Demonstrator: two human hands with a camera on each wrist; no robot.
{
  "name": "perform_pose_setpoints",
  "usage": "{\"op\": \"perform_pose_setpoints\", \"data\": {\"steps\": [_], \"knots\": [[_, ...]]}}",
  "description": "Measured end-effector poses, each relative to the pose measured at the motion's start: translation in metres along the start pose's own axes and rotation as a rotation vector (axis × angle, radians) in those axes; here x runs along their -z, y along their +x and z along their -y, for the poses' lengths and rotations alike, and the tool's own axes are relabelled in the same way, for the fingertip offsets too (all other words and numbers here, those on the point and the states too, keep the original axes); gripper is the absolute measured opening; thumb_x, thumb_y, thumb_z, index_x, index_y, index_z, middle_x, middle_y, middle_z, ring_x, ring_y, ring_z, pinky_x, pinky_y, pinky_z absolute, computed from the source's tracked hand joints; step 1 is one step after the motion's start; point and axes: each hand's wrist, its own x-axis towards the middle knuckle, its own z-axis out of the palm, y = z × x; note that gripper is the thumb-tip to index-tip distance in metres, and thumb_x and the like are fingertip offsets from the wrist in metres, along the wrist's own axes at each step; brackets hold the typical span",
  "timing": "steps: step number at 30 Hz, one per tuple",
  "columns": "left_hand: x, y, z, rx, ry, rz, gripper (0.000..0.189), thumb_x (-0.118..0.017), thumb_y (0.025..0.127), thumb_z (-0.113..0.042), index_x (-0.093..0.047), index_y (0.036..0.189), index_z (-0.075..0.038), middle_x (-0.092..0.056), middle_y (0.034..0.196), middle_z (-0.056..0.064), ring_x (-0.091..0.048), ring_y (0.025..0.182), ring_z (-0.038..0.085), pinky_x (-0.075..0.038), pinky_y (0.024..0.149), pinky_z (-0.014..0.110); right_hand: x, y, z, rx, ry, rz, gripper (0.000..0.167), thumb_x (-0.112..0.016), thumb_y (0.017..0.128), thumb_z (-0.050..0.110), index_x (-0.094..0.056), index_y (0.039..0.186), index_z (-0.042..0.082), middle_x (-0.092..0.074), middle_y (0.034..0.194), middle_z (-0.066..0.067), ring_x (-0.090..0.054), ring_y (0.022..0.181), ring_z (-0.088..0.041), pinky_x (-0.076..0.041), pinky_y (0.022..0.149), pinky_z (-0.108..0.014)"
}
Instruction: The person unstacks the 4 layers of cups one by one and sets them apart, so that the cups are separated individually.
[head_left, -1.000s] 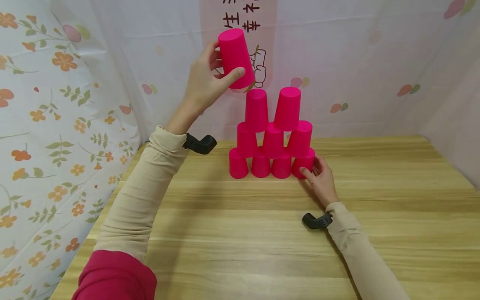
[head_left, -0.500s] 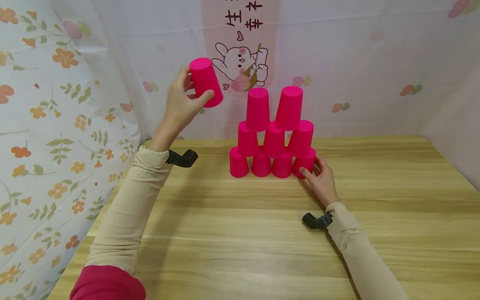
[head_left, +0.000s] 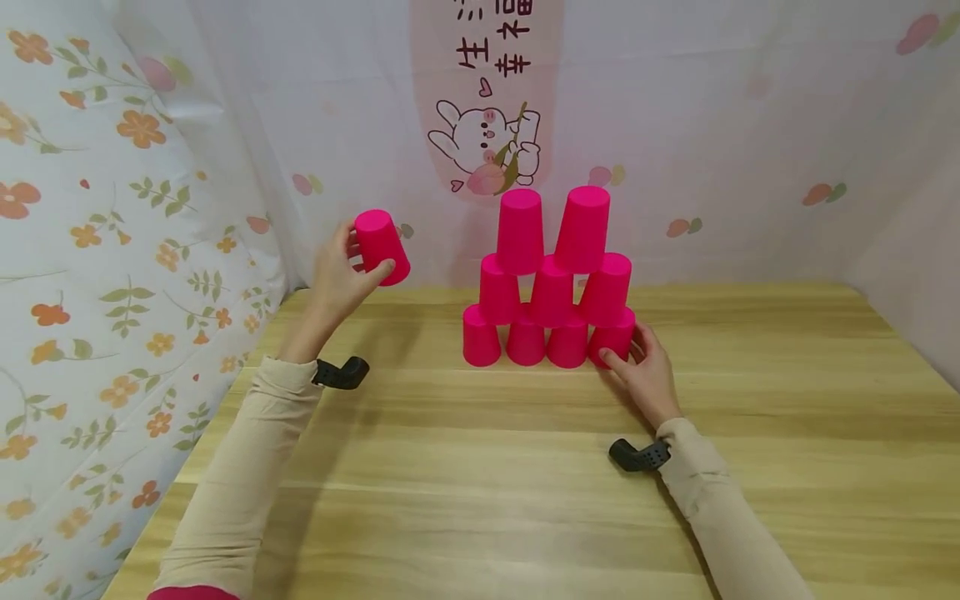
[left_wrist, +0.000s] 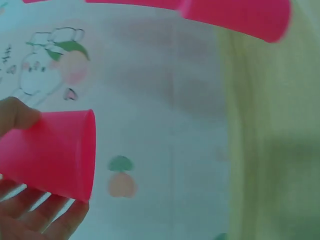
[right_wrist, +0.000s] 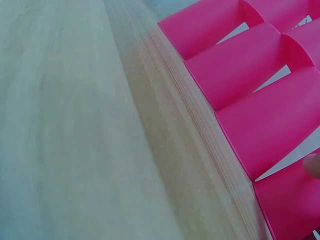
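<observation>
Pink plastic cup (head_left: 380,244) up at your 11 o'clock, above the wooden table (head_left: 480,467)! Your left hand (head_left: 336,273) grips it, thumb in front, fingers behind, presumably for a secure hold. At 1 o'clock, your right hand (head_left: 651,375) holds the bottom-right cup (head_left: 611,332), probably steadying the cup pyramid (head_left: 553,292): four, three, two. That raised cup? Mouth down, long axis slanting, base towards 11, mouth towards 5. Behind everything, the rabbit-printed sheet (head_left: 750,125).
</observation>
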Motion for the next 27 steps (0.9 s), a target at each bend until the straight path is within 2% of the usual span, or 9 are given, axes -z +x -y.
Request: {"op": "perform_pose_setpoints", "data": {"steps": [6, 11, 18, 27], "knots": [[-0.009, -0.022, 0.026, 0.107, -0.007, 0.045, 0.056, -0.068, 0.08, -0.008, -0.035, 0.123, 0.006, -0.054, 0.114, 0.023, -0.055, 0.103, 0.035, -0.049, 0.083, 0.048, 0.0, -0.002, -0.005, 0.0, -0.02, 0.005, 0.066, -0.067, 0.085, 0.015, -0.033, 0.141, 0.002, -0.042, 0.136, -0.017, -0.04, 0.125, -0.033, -0.033, 0.103, -0.045], [-0.021, -0.034, 0.047, 0.139, 0.038, 0.072, 0.055, -0.069, 0.079, -0.006, -0.038, 0.122, 0.007, -0.054, 0.112, 0.024, -0.054, 0.101, 0.035, -0.049, 0.083, 0.047, 0.001, -0.002, -0.005, -0.012, -0.023, 0.013, 0.067, -0.068, 0.086, 0.02, -0.033, 0.141, 0.004, -0.041, 0.136, -0.017, -0.04, 0.124, -0.034, -0.034, 0.102, -0.045], [-0.034, -0.04, 0.057, 0.181, 0.071, 0.136, 0.06, -0.069, 0.081, -0.008, -0.033, 0.125, 0.009, -0.053, 0.116, 0.029, -0.053, 0.105, 0.039, -0.047, 0.087, 0.047, 0.005, 0.002, -0.002, 0.011, -0.061, -0.008, 0.068, -0.07, 0.084, 0.024, -0.035, 0.14, 0.006, -0.044, 0.133, -0.016, -0.043, 0.122, -0.034, -0.035, 0.101, -0.043], [-0.041, -0.051, 0.068, 0.208, 0.173, 0.156, 0.064, -0.071, 0.08, -0.011, -0.033, 0.128, 0.009, -0.055, 0.112, 0.03, -0.055, 0.1, 0.04, -0.047, 0.084, 0.047, 0.001, -0.002, -0.006, 0.0, -0.039, 0.009, 0.067, -0.068, 0.086, 0.021, -0.033, 0.142, 0.007, -0.043, 0.134, -0.015, -0.039, 0.125, -0.032, -0.032, 0.103, -0.044]]}}
